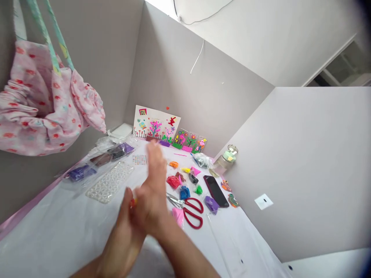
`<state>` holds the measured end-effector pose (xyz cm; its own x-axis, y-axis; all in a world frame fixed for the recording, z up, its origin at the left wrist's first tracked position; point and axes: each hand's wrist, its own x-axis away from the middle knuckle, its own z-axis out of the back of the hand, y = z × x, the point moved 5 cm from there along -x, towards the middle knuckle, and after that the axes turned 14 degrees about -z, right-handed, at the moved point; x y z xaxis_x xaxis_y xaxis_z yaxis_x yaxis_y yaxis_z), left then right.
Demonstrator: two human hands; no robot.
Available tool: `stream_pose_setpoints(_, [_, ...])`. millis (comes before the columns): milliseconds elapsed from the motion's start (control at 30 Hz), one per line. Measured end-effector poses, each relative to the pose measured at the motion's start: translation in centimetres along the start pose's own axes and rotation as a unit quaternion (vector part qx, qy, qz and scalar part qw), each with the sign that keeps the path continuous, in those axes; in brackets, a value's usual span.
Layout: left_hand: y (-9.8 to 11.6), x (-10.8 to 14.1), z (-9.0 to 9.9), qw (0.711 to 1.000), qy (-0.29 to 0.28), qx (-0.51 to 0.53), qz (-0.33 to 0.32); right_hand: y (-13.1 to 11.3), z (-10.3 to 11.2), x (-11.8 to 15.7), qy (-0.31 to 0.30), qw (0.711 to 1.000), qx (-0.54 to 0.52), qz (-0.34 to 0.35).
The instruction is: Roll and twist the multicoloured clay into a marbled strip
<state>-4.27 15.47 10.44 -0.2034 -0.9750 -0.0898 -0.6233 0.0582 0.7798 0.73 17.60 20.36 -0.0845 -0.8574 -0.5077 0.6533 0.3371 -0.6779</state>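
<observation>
Palm to palm over the near part of the table, my left hand and my right hand press together. The right fingers point up and are smeared by motion. Between the palms shows a small orange-red lump of modelling clay, mostly hidden. Just beyond my right hand lie scissors with red handles, their blades partly behind it. A pink clay packet sits beside them. Small packets of blue clay, red clay and green clay are close behind.
A clear patterned phone case lies left, near bagged purple clay. Rightward are a dark phone, another purple packet and a bottle. A decorated board leans at the back. A fabric bag hangs upper left.
</observation>
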Motion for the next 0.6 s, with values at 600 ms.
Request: stream_pose_setpoints(600, [1.8,-2.9,3.3,0.976,-0.028,-0.208,-0.053,9.4,2.6,-1.2,-0.172,0.901,-0.313,-0.246])
